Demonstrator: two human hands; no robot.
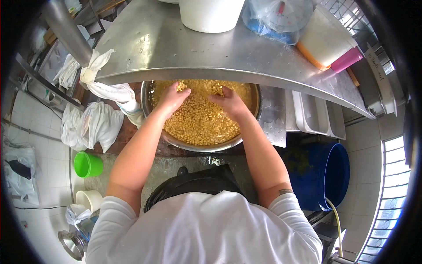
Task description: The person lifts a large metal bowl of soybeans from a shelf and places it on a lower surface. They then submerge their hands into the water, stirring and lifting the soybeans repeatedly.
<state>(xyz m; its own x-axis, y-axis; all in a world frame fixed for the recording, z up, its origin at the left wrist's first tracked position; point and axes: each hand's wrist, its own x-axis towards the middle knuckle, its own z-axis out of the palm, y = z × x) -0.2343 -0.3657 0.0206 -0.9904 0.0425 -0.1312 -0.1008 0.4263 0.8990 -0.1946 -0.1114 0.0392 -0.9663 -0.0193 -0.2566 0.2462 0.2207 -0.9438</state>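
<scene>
A wide round metal basin (202, 148) holds yellow soybeans (200, 125) in water, partly under the edge of a steel table. My left hand (172, 99) is at the basin's far left part, fingers curled around some of the beans, with several showing at the thumb and fingertips. Opposite it, my right hand (229, 104) curls its fingers around more beans, which show beside the fingertips. A gap separates the two hands, and loose beans fill the space between them. The far side of the basin is hidden under the table.
Above the basin juts the steel table (176, 53), bearing a white bucket (211, 15), a plastic bag (277, 20) and a plastic tub (325, 39). White sacks (99, 125) and a green bucket (88, 165) stand left; a blue barrel (307, 176) stands right.
</scene>
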